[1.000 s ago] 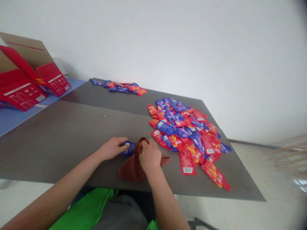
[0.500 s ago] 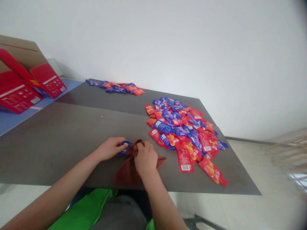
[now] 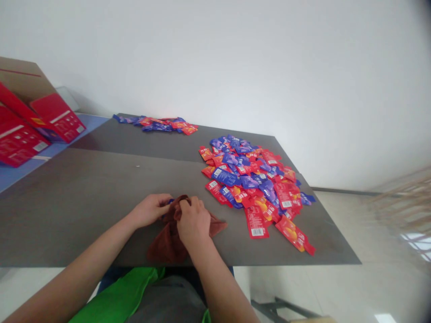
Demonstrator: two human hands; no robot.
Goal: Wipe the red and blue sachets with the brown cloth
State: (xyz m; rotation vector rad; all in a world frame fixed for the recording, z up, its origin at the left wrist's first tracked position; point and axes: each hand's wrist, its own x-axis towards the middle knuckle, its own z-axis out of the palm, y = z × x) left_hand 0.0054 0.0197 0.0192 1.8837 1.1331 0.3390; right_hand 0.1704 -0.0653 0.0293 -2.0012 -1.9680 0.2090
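My left hand (image 3: 151, 210) pinches a blue packet (image 3: 171, 201), of which only a sliver shows beside a brown cloth (image 3: 166, 244). The cloth lies bunched near the table's front edge, covering most of that packet. Gripping the cloth from the right side is my right hand (image 3: 194, 224), its fingers curled into the folds. To the right spreads a heap of red and blue packets (image 3: 249, 181). One red packet (image 3: 256, 222) and another red packet (image 3: 294, 234) lie at the heap's near side.
A smaller row of packets (image 3: 158, 124) lies at the back of the grey table (image 3: 84, 202). Open red cardboard boxes (image 3: 57, 119) stand on a blue surface (image 3: 20, 172) at the left. A white wall (image 3: 215, 67) rises behind.
The brown cloth now covers more of the blue packet in my left hand. My right hand and the cloth have come closer to it. The whole view has shifted slightly.
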